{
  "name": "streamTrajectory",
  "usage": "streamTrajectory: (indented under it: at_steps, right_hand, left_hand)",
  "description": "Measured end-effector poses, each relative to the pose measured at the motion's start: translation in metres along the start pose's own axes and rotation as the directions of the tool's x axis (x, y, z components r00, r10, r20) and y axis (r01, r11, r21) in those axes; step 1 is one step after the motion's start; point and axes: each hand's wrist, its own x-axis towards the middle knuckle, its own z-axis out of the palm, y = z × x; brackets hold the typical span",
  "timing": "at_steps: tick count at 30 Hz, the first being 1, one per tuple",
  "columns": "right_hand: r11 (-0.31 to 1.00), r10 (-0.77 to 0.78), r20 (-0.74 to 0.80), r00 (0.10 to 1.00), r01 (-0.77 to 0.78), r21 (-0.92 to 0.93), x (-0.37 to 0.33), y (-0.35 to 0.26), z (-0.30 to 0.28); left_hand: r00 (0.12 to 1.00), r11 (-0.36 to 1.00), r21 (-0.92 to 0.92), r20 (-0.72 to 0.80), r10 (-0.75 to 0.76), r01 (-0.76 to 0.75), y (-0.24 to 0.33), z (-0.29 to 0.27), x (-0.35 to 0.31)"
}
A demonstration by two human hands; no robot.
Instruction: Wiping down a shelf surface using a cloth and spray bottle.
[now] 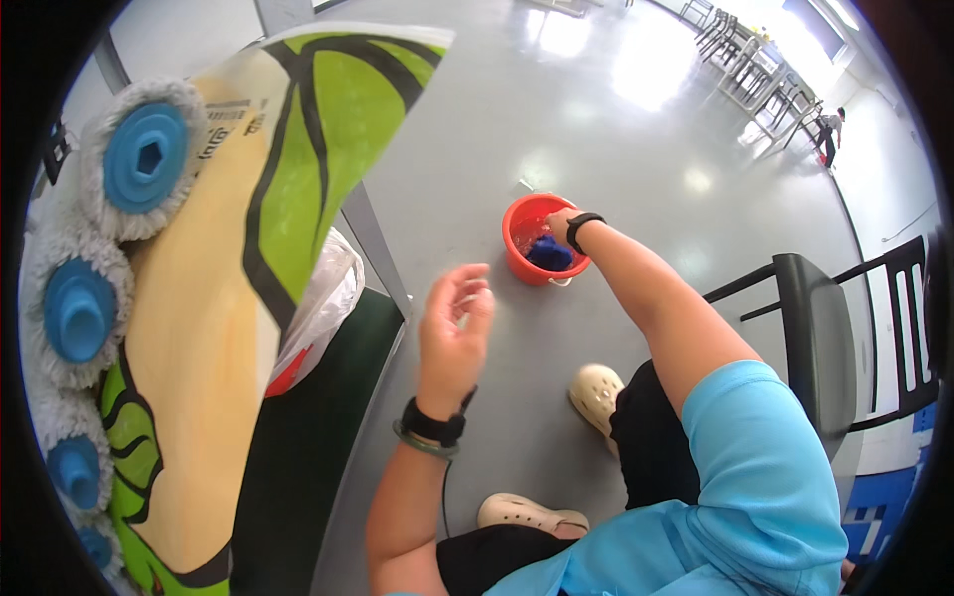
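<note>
Grey floor fills most of the view, glossy w/ window glare; tables and chairs far off at upper right, another person standing by them.

Big tilted display board, tan w/ green leaf shapes and black outlines, leans along the left. Round mop heads w/ blue hubs run down its left edge. Behind its lower right, a crumpled clear plastic bag, something red inside. Dark green mat on the floor below that.

Black chair at right, just beside the person's right arm.

Person is seated or crouched: light blue top, dark shorts, cream clogs on the floor.

Red bucket stands on the floor ahead, well apart from the board, near the feet. Blue cloth lies inside it.

Right hand, black wristband, reaches down into the bucket, at or on the cloth; fingers are below the rim and mostly hidden, can't tell if they pinch it.

Left hand hovers free in mid-air between board and bucket, palm up-ish, fingers loosely curled and a bit spread, holding nothing. Black watch plus green bangle on that wrist.

Progress, my read: cloth is in the bucket, not lifted out, so the dunk/rinse part looks underway; no sign of wringing or wiping yet.
</note>
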Motion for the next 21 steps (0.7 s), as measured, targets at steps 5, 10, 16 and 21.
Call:
streamTrajectory:
  at_steps: [5, 10, 16, 21]
  right_hand:
    - [0.998, 0.033, -0.009, 0.999, -0.033, 0.057, 0.021, 0.025, -0.006]
    - [0.988, -0.102, 0.128, 0.987, 0.115, -0.101, 0.047, 0.033, 0.034]
    - [0.984, -0.170, 0.301, 0.938, 0.176, 0.010, 0.045, 0.013, 0.040]
    - [0.984, -0.175, 0.356, 0.918, 0.177, 0.027, 0.039, 0.003, 0.030]
  left_hand:
    - [0.986, 0.995, 0.039, 0.144, 0.089, -0.095, 0.003, 0.018, -0.015]
    - [0.995, 0.987, 0.150, 0.097, 0.035, -0.049, -0.010, 0.008, -0.026]
    - [0.997, 0.976, 0.215, 0.046, -0.060, 0.049, -0.028, -0.012, -0.052]
    - [0.994, 0.973, 0.207, -0.062, -0.092, 0.103, -0.032, -0.022, -0.056]
